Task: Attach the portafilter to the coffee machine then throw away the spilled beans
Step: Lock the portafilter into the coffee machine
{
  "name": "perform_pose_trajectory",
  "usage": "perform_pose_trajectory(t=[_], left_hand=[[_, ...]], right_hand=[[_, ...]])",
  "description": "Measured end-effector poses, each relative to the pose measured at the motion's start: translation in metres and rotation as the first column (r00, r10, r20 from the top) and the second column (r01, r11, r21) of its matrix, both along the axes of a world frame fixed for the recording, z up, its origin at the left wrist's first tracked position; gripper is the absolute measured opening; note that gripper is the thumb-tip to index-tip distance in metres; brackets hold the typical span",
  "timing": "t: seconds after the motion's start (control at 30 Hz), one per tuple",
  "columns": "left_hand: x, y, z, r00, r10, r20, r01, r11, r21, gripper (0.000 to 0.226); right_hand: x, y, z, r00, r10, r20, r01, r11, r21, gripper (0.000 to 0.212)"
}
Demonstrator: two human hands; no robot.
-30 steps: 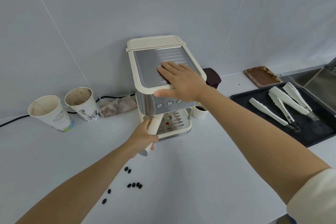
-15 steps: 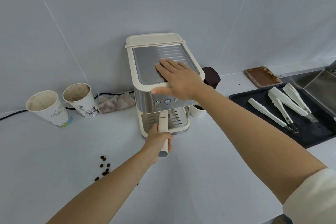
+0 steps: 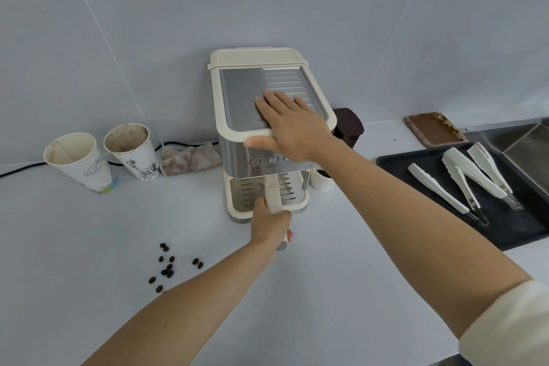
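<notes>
A cream and steel coffee machine [image 3: 237, 92] stands against the tiled wall. My right hand [image 3: 292, 125] lies flat on its metal top, fingers spread, thumb over the front edge. My left hand [image 3: 270, 226] is closed round the cream handle of the portafilter [image 3: 272, 194], which points straight out from under the machine's front, over the drip tray. The portafilter's head is hidden under the machine. Several dark coffee beans [image 3: 169, 267] lie scattered on the white counter, left of my left forearm.
Two used paper cups [image 3: 104, 157] and a crumpled cloth [image 3: 190, 157] sit left of the machine, with a black cable behind. A small white cup of beans [image 3: 320, 180] and a dark jar [image 3: 347, 126] stand right of it. Further right, a black tray [image 3: 511, 226] holds white tongs.
My left hand has swung the portafilter handle from the machine's left side round to point straight forward. My right hand has stayed on top of the machine.
</notes>
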State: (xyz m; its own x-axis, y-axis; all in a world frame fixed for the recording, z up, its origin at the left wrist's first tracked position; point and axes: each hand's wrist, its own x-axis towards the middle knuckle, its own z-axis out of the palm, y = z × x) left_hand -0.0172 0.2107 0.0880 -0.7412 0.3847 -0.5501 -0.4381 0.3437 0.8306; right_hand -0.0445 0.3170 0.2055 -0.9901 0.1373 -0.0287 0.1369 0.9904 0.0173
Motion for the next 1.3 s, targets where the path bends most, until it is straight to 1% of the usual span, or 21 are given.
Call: perform_pose_trajectory(t=[0.13,0.33,0.47,0.57,0.63,0.7,0.77,0.8,0.83,0.9,1.0,1.07,1.1,1.17,1.2,1.3], left_hand=[[0.002,0.001,0.002,1.000,0.023,-0.013,-0.023,1.000,-0.010,0.031],[0.001,-0.003,0.006,1.000,-0.028,0.006,0.028,1.000,-0.005,0.029],[-0.001,-0.005,0.006,0.994,-0.107,-0.021,0.106,0.994,-0.014,0.035],[-0.006,-0.010,0.008,0.975,-0.220,-0.042,0.217,0.975,-0.054,0.041],[-0.012,-0.017,0.008,0.923,-0.373,-0.092,0.360,0.924,-0.131,0.046],[-0.018,-0.027,0.006,0.837,-0.522,-0.165,0.489,0.849,-0.201,0.059],[-0.023,-0.038,0.006,0.743,-0.633,-0.218,0.563,0.767,-0.309,0.071],[-0.024,-0.044,0.006,0.694,-0.678,-0.241,0.572,0.723,-0.387,0.070],[-0.026,-0.051,0.005,0.651,-0.710,-0.268,0.561,0.688,-0.460,0.067],[-0.031,-0.067,0.004,0.594,-0.728,-0.343,0.504,0.669,-0.546,0.064],[-0.039,-0.098,0.005,0.524,-0.739,-0.424,0.377,0.647,-0.662,0.063],[-0.047,-0.120,0.007,0.490,-0.745,-0.453,0.268,0.623,-0.735,0.067],[-0.052,-0.131,0.008,0.467,-0.744,-0.478,0.203,0.616,-0.761,0.076],[-0.060,-0.151,0.009,0.428,-0.719,-0.547,0.086,0.635,-0.768,0.099],[-0.064,-0.160,0.009,0.428,-0.694,-0.579,0.036,0.653,-0.757,0.101],[-0.076,-0.182,0.014,0.423,-0.643,-0.639,-0.081,0.675,-0.733,0.089]], right_hand=[[0.000,0.001,-0.001,1.000,-0.005,0.001,0.005,1.000,-0.012,0.079],[-0.001,0.000,-0.003,1.000,-0.007,0.005,0.007,1.000,-0.014,0.080],[0.000,-0.001,-0.002,1.000,-0.028,0.007,0.028,0.999,-0.032,0.081],[0.001,-0.003,-0.001,0.999,-0.051,0.009,0.051,0.998,-0.046,0.081],[0.002,-0.005,0.000,0.998,-0.064,0.003,0.064,0.997,-0.046,0.082],[0.004,-0.008,0.001,0.997,-0.081,-0.007,0.081,0.996,-0.044,0.083],[0.007,-0.012,0.002,0.995,-0.093,-0.019,0.092,0.995,-0.044,0.083],[0.008,-0.014,0.002,0.995,-0.096,-0.026,0.095,0.994,-0.045,0.082],[0.008,-0.017,0.002,0.995,-0.095,-0.037,0.093,0.995,-0.047,0.080],[0.009,-0.024,0.000,0.994,-0.086,-0.068,0.082,0.994,-0.069,0.075],[0.011,-0.041,-0.004,0.991,-0.061,-0.123,0.038,0.982,-0.182,0.071],[0.011,-0.056,-0.007,0.984,-0.028,-0.176,-0.016,0.969,-0.247,0.069],[0.011,-0.065,-0.009,0.980,-0.010,-0.197,-0.044,0.962,-0.268,0.069],[0.009,-0.082,-0.011,0.974,0.027,-0.224,-0.095,0.950,-0.296,0.069],[0.007,-0.091,-0.013,0.971,0.044,-0.234,-0.116,0.946,-0.304,0.069],[0.003,-0.113,-0.020,0.971,0.083,-0.225,-0.151,0.941,-0.304,0.071]])
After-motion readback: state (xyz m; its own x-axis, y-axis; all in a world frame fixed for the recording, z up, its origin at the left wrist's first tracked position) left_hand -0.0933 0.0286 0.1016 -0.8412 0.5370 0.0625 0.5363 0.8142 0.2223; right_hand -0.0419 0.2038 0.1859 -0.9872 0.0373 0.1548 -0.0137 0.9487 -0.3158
